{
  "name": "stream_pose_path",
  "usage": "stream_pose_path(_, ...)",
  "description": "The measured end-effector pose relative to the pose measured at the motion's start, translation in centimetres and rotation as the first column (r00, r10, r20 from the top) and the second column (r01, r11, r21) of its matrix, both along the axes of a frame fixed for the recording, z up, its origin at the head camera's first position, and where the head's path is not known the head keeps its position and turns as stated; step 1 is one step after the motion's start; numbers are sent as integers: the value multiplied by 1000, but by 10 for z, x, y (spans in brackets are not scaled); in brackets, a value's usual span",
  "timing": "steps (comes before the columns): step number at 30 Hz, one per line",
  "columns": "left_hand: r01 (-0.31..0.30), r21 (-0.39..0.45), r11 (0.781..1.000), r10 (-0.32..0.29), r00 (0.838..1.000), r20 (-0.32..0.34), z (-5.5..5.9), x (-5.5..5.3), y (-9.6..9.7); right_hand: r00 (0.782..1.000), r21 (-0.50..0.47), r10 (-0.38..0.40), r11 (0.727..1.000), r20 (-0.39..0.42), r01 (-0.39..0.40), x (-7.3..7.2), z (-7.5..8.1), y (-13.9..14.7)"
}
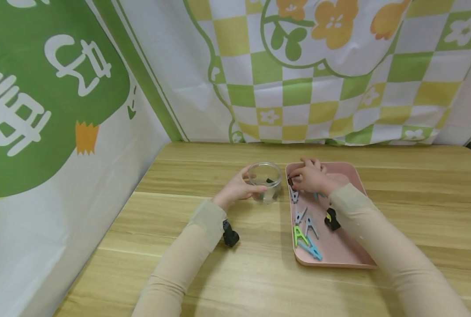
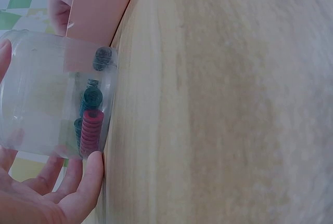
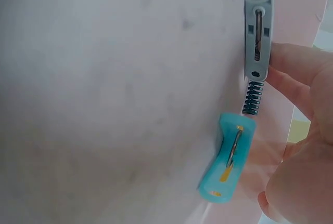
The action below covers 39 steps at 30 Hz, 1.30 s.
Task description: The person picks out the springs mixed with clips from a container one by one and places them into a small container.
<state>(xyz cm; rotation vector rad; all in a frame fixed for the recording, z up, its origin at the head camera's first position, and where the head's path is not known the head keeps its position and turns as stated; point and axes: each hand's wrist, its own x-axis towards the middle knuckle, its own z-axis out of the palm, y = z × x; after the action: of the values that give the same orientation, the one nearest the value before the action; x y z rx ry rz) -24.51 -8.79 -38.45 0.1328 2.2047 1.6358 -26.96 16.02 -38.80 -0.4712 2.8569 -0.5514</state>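
Observation:
My left hand [image 1: 241,187] grips a clear round jar [image 1: 272,193] from its left side, thumb across the front. Inside the jar, the left wrist view shows a pink-red coil spring [image 2: 92,133] and several dark green springs [image 2: 92,98] at its base. My right hand [image 1: 312,176] reaches into the far left corner of a pink tray [image 1: 338,264]. In the right wrist view its fingers [image 3: 294,60] lie right beside a grey clothespin [image 3: 256,42]. A dark coil spring [image 3: 253,98] sits between that clothespin and a teal clothespin [image 3: 229,159], apart from the thumb.
Near the tray's left wall lie more grey clothespins [image 1: 310,226], a bright green one [image 1: 300,236] and a blue one [image 1: 311,249]. Black wrist cameras [image 1: 230,234] hang below both wrists. The tray's wall stands close to the jar on the wooden table [image 1: 255,281].

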Motion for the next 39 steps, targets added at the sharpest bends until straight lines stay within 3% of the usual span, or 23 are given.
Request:
stream_pose_path(22, 8, 17, 1000, -8, 1000, 5, -2, 1, -2, 999, -30, 36, 999, 6, -35, -1, -4, 2)
stream_pose_path(39, 2, 9, 1000, -2, 1000, 8, 3, 2, 0, 999, -37, 30, 999, 30, -29, 3, 7, 6)
